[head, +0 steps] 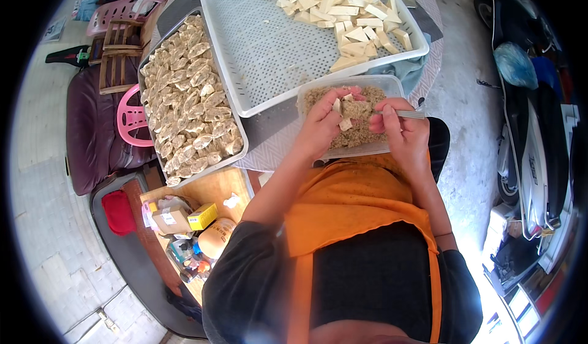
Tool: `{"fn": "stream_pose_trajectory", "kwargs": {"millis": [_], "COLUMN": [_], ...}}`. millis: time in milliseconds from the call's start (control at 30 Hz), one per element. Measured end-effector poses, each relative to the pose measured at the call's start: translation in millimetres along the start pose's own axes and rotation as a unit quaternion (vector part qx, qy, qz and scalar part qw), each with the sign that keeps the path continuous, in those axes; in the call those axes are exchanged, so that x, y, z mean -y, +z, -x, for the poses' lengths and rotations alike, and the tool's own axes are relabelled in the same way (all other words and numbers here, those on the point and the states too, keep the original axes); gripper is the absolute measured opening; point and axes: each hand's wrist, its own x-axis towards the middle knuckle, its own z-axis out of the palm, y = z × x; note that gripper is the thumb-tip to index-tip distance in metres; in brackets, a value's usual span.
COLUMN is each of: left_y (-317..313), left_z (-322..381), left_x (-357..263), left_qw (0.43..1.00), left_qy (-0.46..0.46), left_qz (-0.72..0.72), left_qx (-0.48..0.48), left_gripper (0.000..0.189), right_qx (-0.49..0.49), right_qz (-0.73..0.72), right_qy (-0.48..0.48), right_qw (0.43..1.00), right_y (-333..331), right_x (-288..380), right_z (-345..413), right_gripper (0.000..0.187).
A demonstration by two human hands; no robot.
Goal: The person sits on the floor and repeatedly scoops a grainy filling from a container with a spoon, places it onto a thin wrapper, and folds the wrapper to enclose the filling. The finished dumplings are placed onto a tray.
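Observation:
My left hand [322,119] holds a small pale tofu piece [345,124], split and partly covered with crumbly filling, over a clear plastic tub [395,84]. Brown minced filling [360,135] fills much of that tub, and something pink lies at its far side. In my right hand [398,122] is the metal handle of a utensil [413,114]; its tip meets the filling at the tofu piece. Beyond the tub, cut tofu wedges [344,10] lie heaped in a perforated white plastic tray [275,106]. A metal tray [245,137] on the left holds rows of stuffed pieces [195,100].
A round, cloth-covered table [271,146] carries the trays. At the left are a pink plastic chair [131,119] and a wooden side table [234,181] with boxes and a jar. A blue-grey cloth [409,71] lies under the white tray's corner. A parked scooter [535,160] stands at the right.

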Motion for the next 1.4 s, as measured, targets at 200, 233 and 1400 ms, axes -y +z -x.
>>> {"fn": "stream_pose_trajectory", "kwargs": {"millis": [200,233,1400], "left_y": [2.6,3.7,-2.0], "left_z": [5.5,4.9,-4.4], "left_x": [-4.4,-3.8,11.4], "left_qw": [0.997,0.993,0.992], "left_qy": [-0.012,0.004,0.004], "left_qz": [-0.070,-0.112,0.103], "left_qx": [-0.037,-0.029,-0.073], "left_gripper": [0.041,0.039,0.031], "right_qx": [0.036,0.033,-0.033], "right_qz": [0.183,0.190,-0.069], "right_qy": [-0.128,-0.129,0.044], "right_qw": [0.974,0.973,0.996], "right_y": [-0.4,1.3,12.6], "right_x": [10.8,14.2,-1.3], "right_z": [-4.5,-5.2,6.9], "right_gripper": [0.006,0.005,0.015]}}
